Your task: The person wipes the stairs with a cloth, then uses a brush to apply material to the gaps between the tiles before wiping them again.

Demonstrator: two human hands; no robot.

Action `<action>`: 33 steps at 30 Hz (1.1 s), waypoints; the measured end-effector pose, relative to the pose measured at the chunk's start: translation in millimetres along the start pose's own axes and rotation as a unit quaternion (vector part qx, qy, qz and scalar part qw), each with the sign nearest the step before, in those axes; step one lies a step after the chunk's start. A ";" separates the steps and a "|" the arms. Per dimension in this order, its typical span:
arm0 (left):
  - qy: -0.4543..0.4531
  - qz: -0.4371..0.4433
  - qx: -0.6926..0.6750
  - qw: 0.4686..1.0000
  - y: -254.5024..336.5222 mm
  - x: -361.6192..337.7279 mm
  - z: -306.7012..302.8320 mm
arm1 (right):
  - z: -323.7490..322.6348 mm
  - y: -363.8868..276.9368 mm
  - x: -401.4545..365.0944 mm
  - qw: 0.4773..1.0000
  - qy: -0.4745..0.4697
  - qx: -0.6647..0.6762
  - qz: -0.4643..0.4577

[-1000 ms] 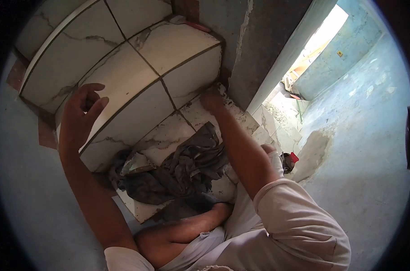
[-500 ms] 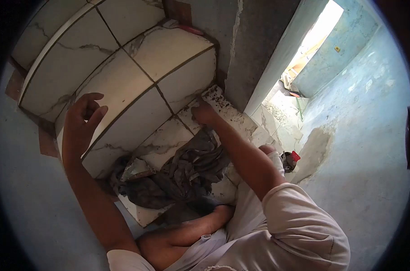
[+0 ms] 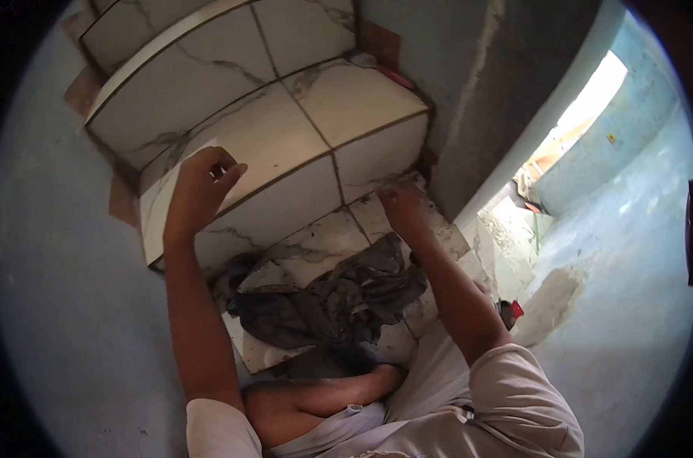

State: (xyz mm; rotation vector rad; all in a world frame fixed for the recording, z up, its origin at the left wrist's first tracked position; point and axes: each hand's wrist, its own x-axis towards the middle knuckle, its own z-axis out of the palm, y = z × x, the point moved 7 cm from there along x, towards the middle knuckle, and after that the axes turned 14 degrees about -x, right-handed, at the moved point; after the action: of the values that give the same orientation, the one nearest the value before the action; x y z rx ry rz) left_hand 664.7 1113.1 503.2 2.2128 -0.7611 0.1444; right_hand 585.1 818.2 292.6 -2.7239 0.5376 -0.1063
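My left hand (image 3: 200,187) rests with curled fingers on the front edge of a white marble-look tiled step (image 3: 270,145). My right hand (image 3: 402,204) presses down on a small loose tile piece (image 3: 447,233) at the foot of that step, close to the grey wall corner. Whether its fingers grip the piece is hidden. A crumpled dark grey cloth (image 3: 339,298) lies on the tiled floor (image 3: 308,248) between my arms, just in front of my knees.
More tiled steps (image 3: 178,53) rise at the top left. A blue plastered wall (image 3: 49,252) closes the left side. A grey wall corner (image 3: 507,91) stands right of the steps, with a bright doorway (image 3: 583,122) beyond. A small red-and-black object (image 3: 508,311) lies by my right elbow.
The view has shifted, so the steps sit further right and lower. My right hand came down from the tile's far end onto its near part. My left hand stays on the step edge.
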 end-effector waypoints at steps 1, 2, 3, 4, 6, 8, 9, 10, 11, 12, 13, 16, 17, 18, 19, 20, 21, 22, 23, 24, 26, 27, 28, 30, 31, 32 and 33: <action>0.015 -0.006 0.013 1.000 -7.2 -1.6 -3.0 | 1.0 0.0 -4.9 1.000 0.001 0.002 -0.014; 0.025 -0.009 0.019 0.999 -12.5 -2.0 -8.0 | -4.7 -6.4 -20.9 0.992 0.089 -0.057 -0.072; 0.027 -0.021 0.049 0.998 -18.7 -1.7 -11.8 | -8.7 -17.6 -39.4 0.969 0.179 -0.115 -0.129; 0.027 -0.038 0.077 0.996 -26.5 -3.0 -15.2 | -7.6 -29.0 -58.7 0.968 0.173 -0.088 -0.157; 0.042 -0.052 0.104 0.992 -38.0 -3.9 -24.4 | -13.9 -60.4 -106.6 0.967 0.105 -0.057 -0.225; 0.081 -0.054 0.059 0.993 -39.1 -5.6 -30.8 | -10.0 -83.7 -140.3 0.962 0.043 -0.049 -0.265; 0.082 -0.055 0.063 0.993 -40.0 -7.1 -32.0 | -6.5 -93.1 -150.8 0.953 0.039 -0.055 -0.297; 0.094 -0.052 0.070 0.992 -39.2 -8.0 -33.4 | -4.3 -100.0 -155.7 0.942 0.037 -0.061 -0.327; 0.104 -0.048 0.076 0.991 -37.8 -6.8 -32.3 | -8.0 -102.8 -141.9 0.943 0.039 -0.059 -0.325; 0.099 -0.045 0.076 0.991 -37.0 -4.6 -28.8 | -30.7 -104.8 -115.5 0.935 0.129 0.011 -0.331; 0.091 -0.054 0.097 0.990 -39.0 -3.3 -26.6 | -54.1 -103.2 -87.4 0.915 0.216 0.081 -0.331; 0.057 -0.077 0.127 0.987 -57.7 10.6 -14.7 | -137.3 -94.9 27.7 0.895 0.384 0.006 -0.227; 0.057 -0.056 0.135 0.988 -67.5 15.9 -9.2 | -127.5 -85.2 94.4 0.910 0.344 -0.107 -0.204; 0.060 -0.035 0.143 0.987 -73.7 21.4 -5.8 | -111.4 -72.1 144.2 0.911 0.301 -0.218 -0.181; 0.025 -0.053 0.158 0.986 -81.4 24.9 -0.2 | -117.3 -76.6 150.2 0.911 0.299 -0.217 -0.185; 0.025 -0.057 0.158 0.985 -88.2 23.7 4.7 | -130.3 -78.2 155.8 0.940 0.258 -0.189 -0.118; 0.058 -0.038 0.156 0.985 -92.7 18.7 6.6 | -140.0 -75.6 161.2 0.962 0.215 -0.162 -0.049; 0.093 -0.019 0.151 0.984 -95.0 14.2 6.0 | -147.1 -77.1 162.5 0.962 0.213 -0.166 -0.052; 0.093 -0.026 0.145 0.985 -93.7 12.3 5.9 | -148.1 -78.3 161.3 0.963 0.185 -0.188 -0.064; 0.106 -0.037 0.121 0.986 -92.6 8.4 2.5 | -147.9 -82.1 159.5 0.962 0.156 -0.212 -0.079; 0.126 -0.060 0.084 0.987 -88.8 -5.9 -3.8 | -139.4 -82.5 160.4 0.945 0.171 -0.261 -0.097; 0.123 -0.070 0.118 0.983 -84.6 -9.8 -7.2 | -143.5 -87.6 162.2 0.928 0.200 -0.295 -0.106; 0.116 -0.080 0.152 0.978 -81.0 -13.8 -12.5 | -149.1 -95.6 161.1 0.925 0.199 -0.304 -0.112; 0.128 -0.130 0.168 0.969 -91.2 -26.5 -16.0 | -151.6 -110.1 161.6 0.957 0.131 -0.216 -0.146; 0.165 -0.169 0.184 0.954 -98.5 -35.6 -17.8 | -151.3 -122.9 164.3 0.956 0.121 -0.224 -0.148; 0.202 -0.206 0.202 0.936 -104.7 -39.5 -20.5 | -148.4 -153.4 161.3 0.934 0.138 -0.242 -0.222; 0.223 -0.211 0.193 0.932 -107.0 -38.6 -21.1 | -143.6 -179.2 154.9 0.909 0.150 -0.258 -0.292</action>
State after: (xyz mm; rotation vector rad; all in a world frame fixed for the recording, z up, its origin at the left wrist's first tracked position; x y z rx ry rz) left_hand 696.5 1202.1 436.4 2.5196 0.0049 0.6002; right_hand 771.4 865.8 492.0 -3.3232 -0.2439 -0.6246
